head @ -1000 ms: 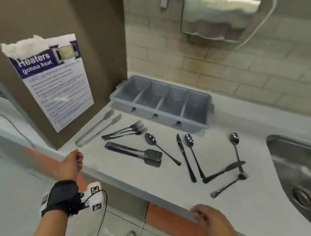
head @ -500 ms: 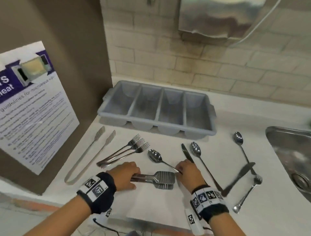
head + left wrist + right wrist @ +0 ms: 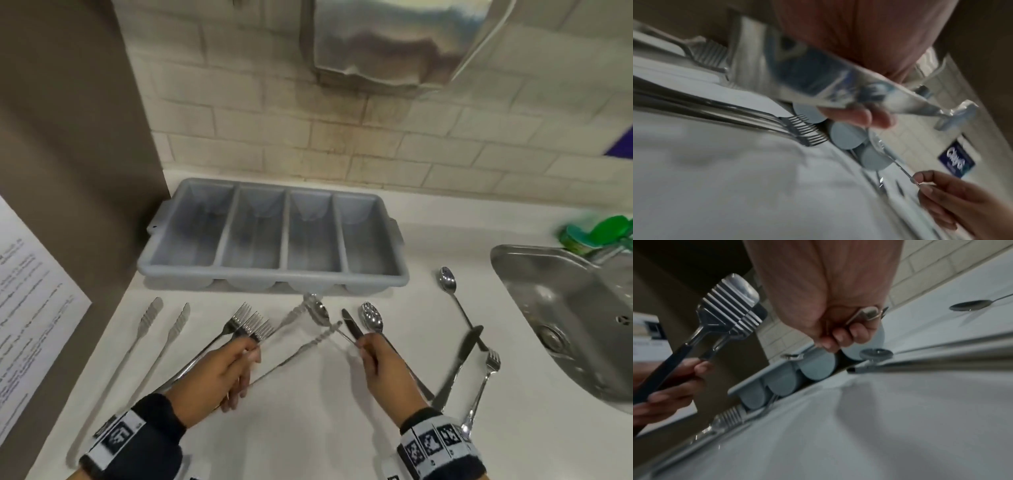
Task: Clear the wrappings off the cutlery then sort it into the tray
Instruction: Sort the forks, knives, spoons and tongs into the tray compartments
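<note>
A grey four-compartment tray (image 3: pixel 308 278) stands empty at the back of the white counter. My left hand (image 3: pixel 219 373) grips the handle end of metal tongs (image 3: pixel 729 305) and holds them tilted up off the counter, arms sprung apart toward the tray. My right hand (image 3: pixel 383 370) pinches the thin handle of a spoon (image 3: pixel 318 313) whose bowl lies just in front of the tray. Two forks (image 3: pixel 253 325) lie beside my left hand. A knife (image 3: pixel 351 329) and another spoon (image 3: pixel 371 317) lie by my right hand. Whether any wrapping is on the tongs is unclear.
Long thin tongs (image 3: pixel 147 329) lie at the far left by a brown cabinet side (image 3: pixel 68 171). A spoon (image 3: pixel 448 284), knife (image 3: pixel 462 359) and small fork (image 3: pixel 489 363) lie near the steel sink (image 3: pixel 548 308). A green item (image 3: pixel 596 236) sits behind the sink.
Both hands came from the counter's edge onto the cutlery. My left hand took the tongs and raised them, and their arms opened. My right hand took hold of the spoon's handle.
</note>
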